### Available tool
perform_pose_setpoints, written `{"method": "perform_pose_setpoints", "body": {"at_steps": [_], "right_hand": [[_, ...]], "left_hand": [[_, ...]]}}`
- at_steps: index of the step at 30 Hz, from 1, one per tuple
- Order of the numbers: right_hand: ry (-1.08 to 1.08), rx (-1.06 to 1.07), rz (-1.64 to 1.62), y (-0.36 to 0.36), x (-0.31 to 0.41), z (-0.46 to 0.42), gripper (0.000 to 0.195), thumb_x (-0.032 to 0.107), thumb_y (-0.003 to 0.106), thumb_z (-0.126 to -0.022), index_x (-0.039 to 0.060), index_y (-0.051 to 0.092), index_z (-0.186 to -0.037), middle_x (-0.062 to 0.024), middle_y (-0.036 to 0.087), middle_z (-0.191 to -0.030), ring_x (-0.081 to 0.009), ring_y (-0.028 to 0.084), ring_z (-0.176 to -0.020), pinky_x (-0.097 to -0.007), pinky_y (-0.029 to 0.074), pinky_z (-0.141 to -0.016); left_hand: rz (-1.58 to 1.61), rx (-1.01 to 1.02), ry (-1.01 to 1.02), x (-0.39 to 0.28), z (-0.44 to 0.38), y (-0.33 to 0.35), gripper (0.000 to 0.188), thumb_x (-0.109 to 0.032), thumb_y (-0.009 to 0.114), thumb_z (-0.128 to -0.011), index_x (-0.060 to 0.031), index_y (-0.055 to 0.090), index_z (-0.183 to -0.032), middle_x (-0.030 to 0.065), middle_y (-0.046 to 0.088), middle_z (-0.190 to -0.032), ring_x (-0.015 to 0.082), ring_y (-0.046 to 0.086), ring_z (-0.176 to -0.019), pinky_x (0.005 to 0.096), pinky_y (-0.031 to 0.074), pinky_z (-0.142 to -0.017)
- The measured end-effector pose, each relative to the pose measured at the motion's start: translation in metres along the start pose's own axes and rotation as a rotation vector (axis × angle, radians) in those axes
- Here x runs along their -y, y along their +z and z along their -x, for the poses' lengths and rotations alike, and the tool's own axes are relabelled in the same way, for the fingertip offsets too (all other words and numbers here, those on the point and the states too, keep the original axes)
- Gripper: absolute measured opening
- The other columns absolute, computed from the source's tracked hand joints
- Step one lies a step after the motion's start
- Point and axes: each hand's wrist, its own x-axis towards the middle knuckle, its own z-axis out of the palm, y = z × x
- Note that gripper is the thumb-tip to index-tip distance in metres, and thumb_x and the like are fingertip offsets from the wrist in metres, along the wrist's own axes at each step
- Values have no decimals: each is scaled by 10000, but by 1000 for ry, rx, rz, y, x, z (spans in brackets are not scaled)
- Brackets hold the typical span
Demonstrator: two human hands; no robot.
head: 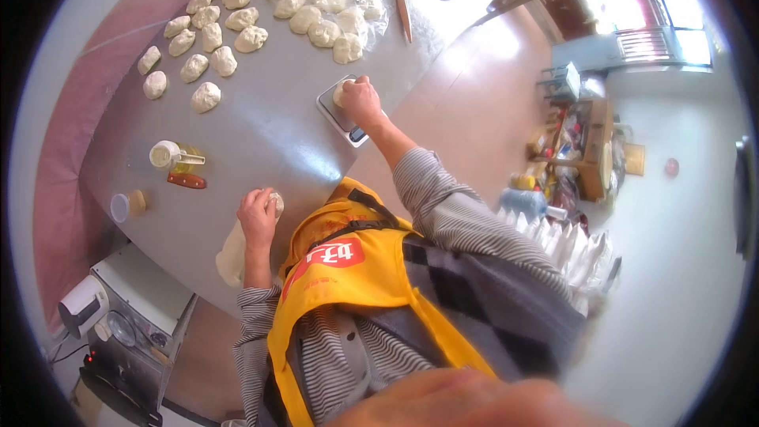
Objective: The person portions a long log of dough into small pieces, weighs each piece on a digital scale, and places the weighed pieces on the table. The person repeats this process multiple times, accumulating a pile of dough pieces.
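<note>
My right hand point(362, 102) is at a kitchen scale point(347, 135), its fingers closed on a dough piece point(339, 95) that sits on the weighing plate. Part of that piece is hidden behind the fingers. Nearer my body, my left hand point(258, 219) grips the end of a long dough mass point(230, 258) lying on the grey worktable point(255, 130). A pale lump shows at its fingertips. Farther off, separate dough pieces point(206, 97) are spread over the table. More dough portions point(324, 33) sit close together, some under clear plastic film point(379, 18).
On the left stand a jug of yellow oil point(172, 156), a wooden-handled tool point(187, 180) and a small clear container point(120, 208). A tapered rolling pin point(403, 10) lies at the far right. A white electric kettle point(83, 306) stands beyond the table's left end.
</note>
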Motion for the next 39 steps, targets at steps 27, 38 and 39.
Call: {"method": "perform_pose_setpoints", "body": {"at_steps": [27, 38, 39], "right_hand": [[-191, 866, -458, 61, 137, 124, 337, 285, 666, -802, 34, 715, -1022, -187, 725, -944, -323, 701, -889, -424, 549, -792], [-104, 875, -538, 60, 135, 121, 311, 260, 665, -846, 14, 688, -1034, -143, 726, -878, -264, 715, -762, -405, 566, -727], [-72, 918, -567, 55, 137, 119, 325, 268, 669, -857, 15, 682, -1060, -155, 724, -919, -277, 716, -798, -413, 566, -751]], "left_hand": [[-230, 137, -12, 2, 22, -3, 757, -172, 842, -722, -116, 506, -1398, 92, 618, -1246, 317, 557, -1178, 481, 405, -1005], [-262, 190, -68, -15, 14, -5, 1000, -291, 892, -679, -211, 392, -1542, 107, 563, -1348, 346, 510, -1245, 515, 368, -1060], [-323, 191, -55, -16, 14, -4, 1005, -307, 894, -674, -224, 393, -1542, 106, 550, -1363, 350, 501, -1253, 521, 365, -1062]]}}
